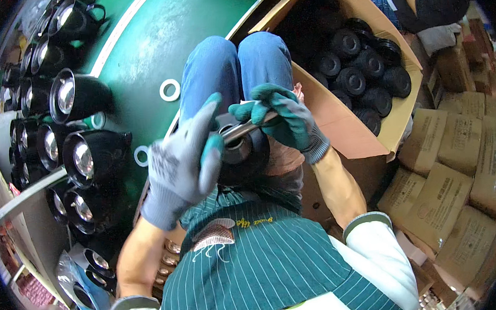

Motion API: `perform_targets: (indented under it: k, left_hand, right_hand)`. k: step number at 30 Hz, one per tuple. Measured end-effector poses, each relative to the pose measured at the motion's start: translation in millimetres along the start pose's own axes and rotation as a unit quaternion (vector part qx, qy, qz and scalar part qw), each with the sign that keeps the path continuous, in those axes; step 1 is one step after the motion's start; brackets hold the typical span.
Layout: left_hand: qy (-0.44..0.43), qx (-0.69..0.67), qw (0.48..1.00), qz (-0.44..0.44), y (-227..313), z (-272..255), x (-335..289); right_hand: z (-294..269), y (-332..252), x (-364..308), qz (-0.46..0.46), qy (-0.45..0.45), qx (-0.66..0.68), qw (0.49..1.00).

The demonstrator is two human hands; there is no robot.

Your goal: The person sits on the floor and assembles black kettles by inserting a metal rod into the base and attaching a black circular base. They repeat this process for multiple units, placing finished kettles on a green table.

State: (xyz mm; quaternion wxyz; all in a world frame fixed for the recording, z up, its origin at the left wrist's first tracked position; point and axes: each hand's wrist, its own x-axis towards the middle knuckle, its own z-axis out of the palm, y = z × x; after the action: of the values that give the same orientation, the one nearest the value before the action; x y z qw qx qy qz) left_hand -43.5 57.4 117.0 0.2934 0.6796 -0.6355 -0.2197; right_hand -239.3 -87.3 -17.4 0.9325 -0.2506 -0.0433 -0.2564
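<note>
Fingers (258,114) of the right hand (290,122) are pinching a metal rod (239,132); the left hand (178,161) is hovering spread open just beside its left end.

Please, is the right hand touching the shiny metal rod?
Touching. The head view shows the gloved right hand with its fingers closed on the shiny metal rod.

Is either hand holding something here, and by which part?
The gloved right hand holds a slim metal bar by its right-hand end. The gloved left hand has thumb and fingers apart; whether it touches anything is unclear.
</note>
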Motion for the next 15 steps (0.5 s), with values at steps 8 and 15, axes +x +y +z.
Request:
perform_targets:
  k: [8, 15]
  left_hand:
    - [-0.09, -0.113, 0.988, 0.048, -19, -6, 32]
    - [-0.158, -0.182, 0.968, 0.069, -55, -6, 63]
  right_hand:
    - [-5, -17, 14, 0.014, 0.023, -0.187, 0.982]
    - [21, -7, -26, -0.037, 0.021, -0.29, 0.956]
